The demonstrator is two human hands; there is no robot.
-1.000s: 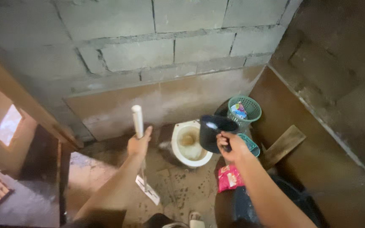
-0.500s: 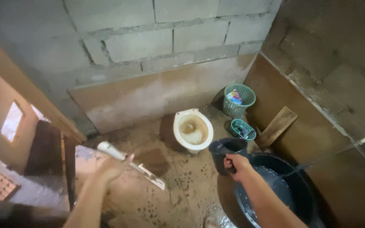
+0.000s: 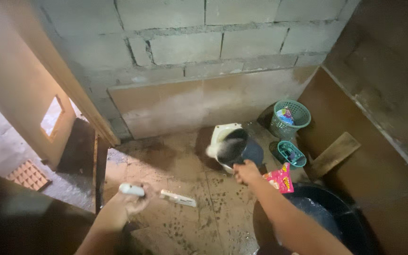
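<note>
My right hand (image 3: 246, 171) grips the handle of a dark plastic dipper (image 3: 239, 150), tipped over the white toilet bowl (image 3: 222, 133) with water pouring out of it. My left hand (image 3: 129, 204) holds the white handle of a long brush (image 3: 161, 194), whose white head lies near the wet brown floor at the middle. The dipper hides most of the bowl.
A big dark tub of water (image 3: 317, 217) stands at the lower right with a pink packet (image 3: 280, 179) on its rim. Two teal baskets (image 3: 289, 118) and a wooden board (image 3: 334, 153) lie by the right wall. A block wall is behind; an open door (image 3: 34, 108) at left.
My right hand lifted the dipper from the tub and swung it over the toilet bowl, tipping it. The brush in my left hand dropped lower and more level.
</note>
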